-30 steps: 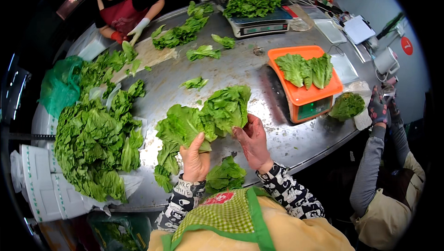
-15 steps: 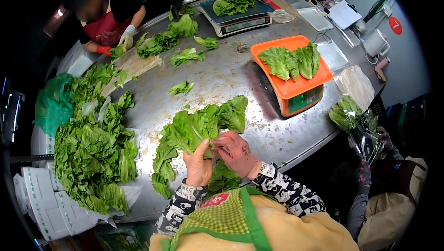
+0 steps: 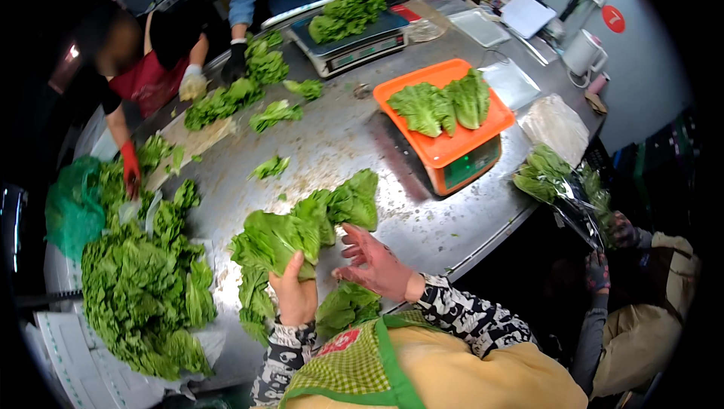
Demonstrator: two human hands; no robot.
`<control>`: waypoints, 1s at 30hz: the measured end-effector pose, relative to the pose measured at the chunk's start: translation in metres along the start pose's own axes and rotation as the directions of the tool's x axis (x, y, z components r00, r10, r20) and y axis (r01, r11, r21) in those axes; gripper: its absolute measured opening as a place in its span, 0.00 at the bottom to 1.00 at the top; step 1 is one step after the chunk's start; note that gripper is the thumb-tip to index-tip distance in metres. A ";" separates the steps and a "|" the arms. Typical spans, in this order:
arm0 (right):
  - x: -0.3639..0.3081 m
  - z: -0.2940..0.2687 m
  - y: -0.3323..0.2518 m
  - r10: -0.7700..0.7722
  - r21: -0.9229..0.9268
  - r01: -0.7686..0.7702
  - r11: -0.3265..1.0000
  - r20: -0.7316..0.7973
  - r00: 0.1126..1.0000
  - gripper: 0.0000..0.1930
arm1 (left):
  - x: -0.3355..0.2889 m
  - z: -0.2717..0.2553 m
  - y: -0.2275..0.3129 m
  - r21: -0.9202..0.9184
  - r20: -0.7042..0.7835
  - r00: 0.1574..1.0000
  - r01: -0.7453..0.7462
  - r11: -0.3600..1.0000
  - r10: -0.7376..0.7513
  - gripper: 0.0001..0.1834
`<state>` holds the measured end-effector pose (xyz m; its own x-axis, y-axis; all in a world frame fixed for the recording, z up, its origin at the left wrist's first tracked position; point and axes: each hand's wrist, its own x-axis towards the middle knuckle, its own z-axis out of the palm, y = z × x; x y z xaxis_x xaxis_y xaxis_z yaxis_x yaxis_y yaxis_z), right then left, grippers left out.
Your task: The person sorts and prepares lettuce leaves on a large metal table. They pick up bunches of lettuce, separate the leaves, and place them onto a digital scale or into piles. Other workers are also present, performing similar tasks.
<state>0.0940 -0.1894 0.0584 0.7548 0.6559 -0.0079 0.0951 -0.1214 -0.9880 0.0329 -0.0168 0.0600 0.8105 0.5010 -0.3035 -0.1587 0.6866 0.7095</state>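
Observation:
My bare left hand [image 3: 294, 296] grips a head of green leaf lettuce [image 3: 268, 239] by its stem end, just above the metal table [image 3: 317, 149]. To the right of it, my right hand [image 3: 377, 264] wears a pinkish-red glove; its fingers are spread and hold nothing. Another lettuce head [image 3: 356, 198] lies just beyond my hands. More lettuce leaves [image 3: 255, 297] rest beside my left hand, and a further lettuce head [image 3: 347, 309] sits between my forearms, partly hidden by my apron.
A large lettuce pile [image 3: 139, 296] stands left, beside a green bag [image 3: 73, 209]. An orange scale [image 3: 494, 116] bears lettuce; a grey scale [image 3: 362, 53] stands farther back. Two co-workers handle greens across the table. At right, another person holds a clear bag of greens [image 3: 554, 175].
My right hand has come away from the lettuce and its fingers have spread. My left hand still holds the head. A co-worker's red-gloved hand has moved to the left pile. The view has shifted slightly.

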 end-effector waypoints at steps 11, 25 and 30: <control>0.051 -0.078 -0.010 -0.374 -0.104 0.415 0.904 -0.663 0.648 0.21 | -0.021 0.023 -0.010 0.158 0.029 0.995 0.093 0.983 -0.098 0.17; 0.093 -0.270 0.035 -0.433 -0.696 -0.611 0.377 -0.716 0.548 0.21 | -0.012 0.010 -0.026 -0.051 0.278 0.899 0.366 0.929 -0.338 0.25; 0.085 -0.229 0.018 -0.599 -0.748 -0.496 0.440 -0.657 0.459 0.26 | -0.014 0.008 -0.026 0.063 0.142 0.968 0.199 0.978 -0.206 0.23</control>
<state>0.3087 -0.3060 0.0753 0.7155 -0.1158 0.6889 0.1527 -0.9364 -0.3160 0.0303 -0.0462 0.0507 0.8973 0.2688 -0.3502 0.0416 0.7382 0.6733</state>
